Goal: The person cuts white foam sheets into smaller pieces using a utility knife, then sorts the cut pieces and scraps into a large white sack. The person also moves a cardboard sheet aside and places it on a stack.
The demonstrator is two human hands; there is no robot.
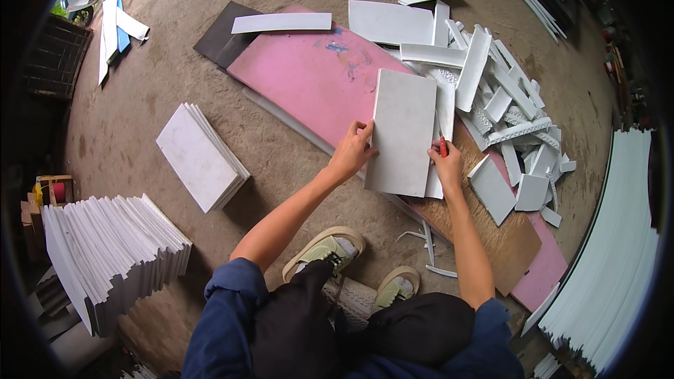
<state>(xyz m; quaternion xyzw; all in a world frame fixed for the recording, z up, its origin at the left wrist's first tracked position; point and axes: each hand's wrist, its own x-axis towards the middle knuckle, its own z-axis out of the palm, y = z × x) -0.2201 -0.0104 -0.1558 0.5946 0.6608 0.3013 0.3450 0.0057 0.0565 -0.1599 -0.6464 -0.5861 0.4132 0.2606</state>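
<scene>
A white rectangular foam-like board [404, 133] lies across the pink sheet [295, 74] and the brown board beside it. The fingers of my left hand [354, 149] are bent around its left edge, gripping it. At its right edge, my right hand [448, 163] is closed on a slim red tool [443, 146], held like a pen. The tool's tip is too small to make out. Another white piece [434, 184] shows partly from under the board, along its right side.
White offcuts [505, 98] lie heaped at the right. A small stack of white boards [200, 154] sits on the floor at left, with a larger row [119, 253] nearer me. Long white sheets [604, 260] line the far right. Thin strips [428, 242] lie near my feet.
</scene>
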